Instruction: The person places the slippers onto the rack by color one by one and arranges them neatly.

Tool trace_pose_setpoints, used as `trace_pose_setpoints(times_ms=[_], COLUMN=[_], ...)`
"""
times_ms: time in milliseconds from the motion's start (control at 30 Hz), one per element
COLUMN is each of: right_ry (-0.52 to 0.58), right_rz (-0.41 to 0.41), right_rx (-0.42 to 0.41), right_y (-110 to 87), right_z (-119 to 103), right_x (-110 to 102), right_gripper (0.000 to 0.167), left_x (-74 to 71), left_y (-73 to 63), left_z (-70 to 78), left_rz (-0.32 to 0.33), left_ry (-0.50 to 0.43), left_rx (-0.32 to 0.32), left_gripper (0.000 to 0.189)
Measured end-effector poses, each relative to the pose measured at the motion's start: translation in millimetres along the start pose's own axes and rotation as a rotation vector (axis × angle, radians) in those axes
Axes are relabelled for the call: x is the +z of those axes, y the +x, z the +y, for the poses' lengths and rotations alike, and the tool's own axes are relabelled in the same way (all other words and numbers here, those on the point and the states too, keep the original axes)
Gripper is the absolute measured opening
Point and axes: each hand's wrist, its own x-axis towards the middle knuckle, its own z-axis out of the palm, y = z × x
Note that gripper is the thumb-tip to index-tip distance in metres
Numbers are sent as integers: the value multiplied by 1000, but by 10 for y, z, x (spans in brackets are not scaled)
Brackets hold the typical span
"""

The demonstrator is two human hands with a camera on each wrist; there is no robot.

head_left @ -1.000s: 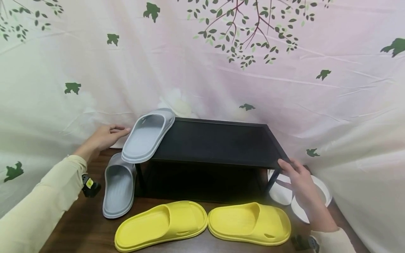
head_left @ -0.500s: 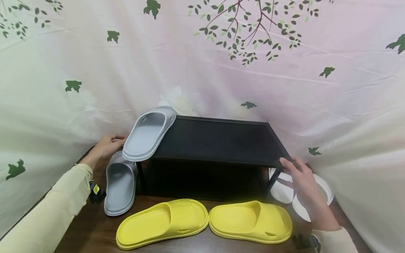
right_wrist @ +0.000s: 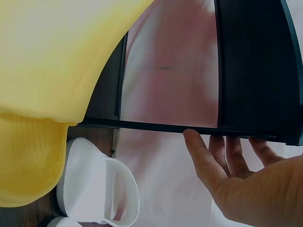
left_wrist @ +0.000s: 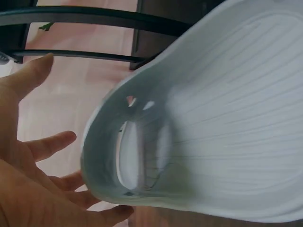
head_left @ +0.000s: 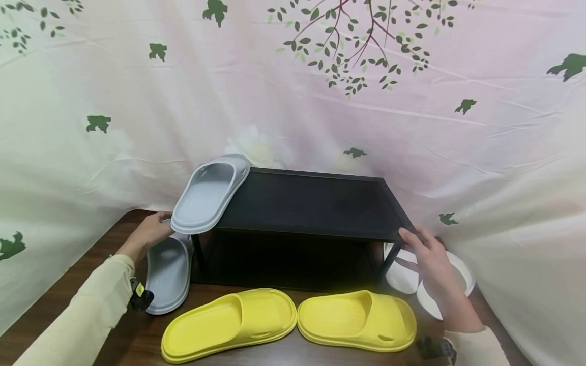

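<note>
My left hand (head_left: 148,233) is at the toe end of the lower grey slipper (head_left: 167,277), which lies on the wooden surface left of a black rack (head_left: 316,203). In the left wrist view its fingers are spread, with the lower fingertips right at the slipper's strap and the thumb (left_wrist: 40,71) apart from it. A second grey slipper (head_left: 203,198) lies on the rack's left end, overhanging the edge. At the rack's right end my right hand (head_left: 435,269) touches the side with extended fingertips, as the right wrist view shows.
Two yellow slippers (head_left: 339,317) lie end to end in front of the rack. White slippers (head_left: 403,274) are on the right, partly behind the right hand and a rack leg. A printed cloth (head_left: 293,101) hangs close behind the rack and along both sides.
My left hand has moved down from beside the upper grey slipper to the toe end of the lower one. The right hand stays at the rack's right end.
</note>
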Motion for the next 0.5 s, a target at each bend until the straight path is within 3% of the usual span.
trace_pose_setpoints(times_ms=[500], right_ry=[-3], right_rz=[3], right_rx=[-4], right_y=[0], right_z=[2], right_x=[-6], right_gripper=[92], left_x=[131], left_y=[-46], left_z=[-63], left_rz=[2], left_ry=[-59], left_rx=[-130], left_gripper=[99])
